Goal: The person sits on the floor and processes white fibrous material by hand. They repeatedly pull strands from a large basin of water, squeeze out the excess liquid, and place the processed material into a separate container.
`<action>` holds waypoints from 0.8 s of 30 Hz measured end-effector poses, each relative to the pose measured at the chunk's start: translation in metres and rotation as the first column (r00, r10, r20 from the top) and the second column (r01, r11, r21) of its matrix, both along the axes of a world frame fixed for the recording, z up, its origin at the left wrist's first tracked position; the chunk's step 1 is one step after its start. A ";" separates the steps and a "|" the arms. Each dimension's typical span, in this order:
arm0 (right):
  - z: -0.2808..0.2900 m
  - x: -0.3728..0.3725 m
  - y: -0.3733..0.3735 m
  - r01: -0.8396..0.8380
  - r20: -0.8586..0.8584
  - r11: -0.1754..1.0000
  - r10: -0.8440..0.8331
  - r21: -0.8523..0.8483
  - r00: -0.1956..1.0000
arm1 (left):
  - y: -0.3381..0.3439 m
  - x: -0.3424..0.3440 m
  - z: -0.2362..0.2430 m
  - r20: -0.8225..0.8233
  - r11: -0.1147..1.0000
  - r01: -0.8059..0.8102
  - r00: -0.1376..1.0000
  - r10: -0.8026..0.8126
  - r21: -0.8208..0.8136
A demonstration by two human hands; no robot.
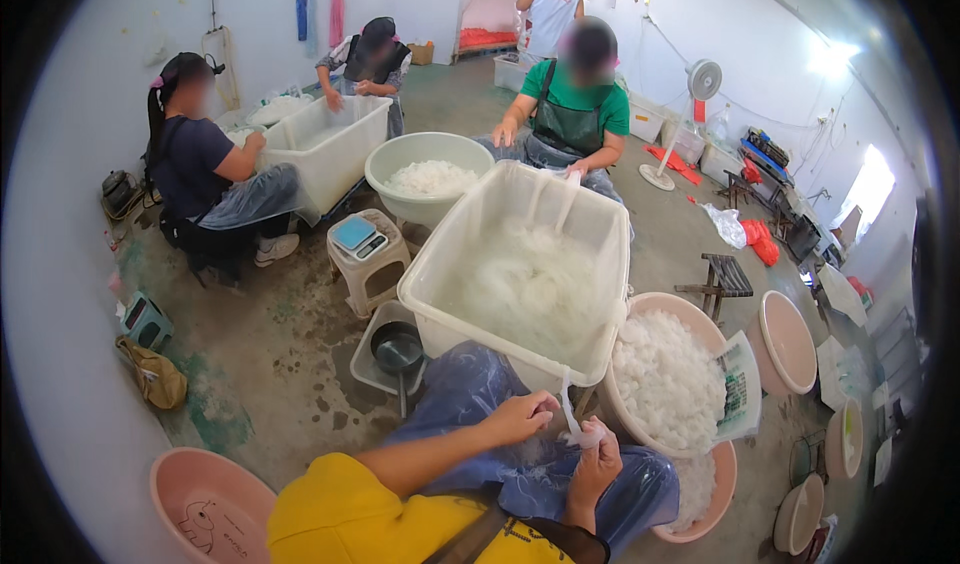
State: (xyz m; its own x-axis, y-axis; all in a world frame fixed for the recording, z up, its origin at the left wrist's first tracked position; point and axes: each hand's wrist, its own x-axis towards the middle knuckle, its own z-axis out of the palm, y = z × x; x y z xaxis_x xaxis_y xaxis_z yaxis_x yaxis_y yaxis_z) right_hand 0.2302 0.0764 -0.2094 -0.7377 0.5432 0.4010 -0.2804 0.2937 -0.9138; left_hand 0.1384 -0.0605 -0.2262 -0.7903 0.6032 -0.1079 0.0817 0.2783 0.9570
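A limp white wet strand (571,404) hangs over the near rim of a large white tub (470,332) and runs down to my lap. My right hand (596,464) is closed on its lower end, with a whitish clump showing at the fingers. Just left of the strand, my left hand (522,417) has its fingers curled in; whether it grips anything is hidden. Cloudy water (530,284) with pale stringy material fills the tub. Under my hands lies a clear bluish plastic apron (450,404) over my legs.
Right of the tub stands a pink basin (640,304) heaped with white fluffy material (665,369). On the left are a stool (375,269) with a scale (358,234) and a dark ladle (398,346) in a tray. A person in green (580,114) sits across; others work behind.
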 end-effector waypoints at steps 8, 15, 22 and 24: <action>0.007 0.011 0.006 0.074 -0.031 0.983 -0.070 0.167 0.997 | 0.026 0.017 -0.003 -0.060 0.923 -0.113 0.988 0.145 0.367; 0.035 0.005 0.010 0.250 -0.052 0.942 -0.245 0.225 0.968 | 0.038 0.039 0.063 -0.267 0.901 0.217 0.956 -0.119 0.376; 0.058 -0.015 0.034 0.170 -0.164 0.966 -0.203 -0.196 0.965 | 0.035 0.007 0.106 -0.065 0.875 0.253 0.966 -0.248 0.412; 0.079 -0.022 0.026 -0.047 -0.238 0.909 -0.058 -0.414 0.970 | 0.036 -0.006 0.102 0.027 0.768 0.155 0.975 -0.219 0.621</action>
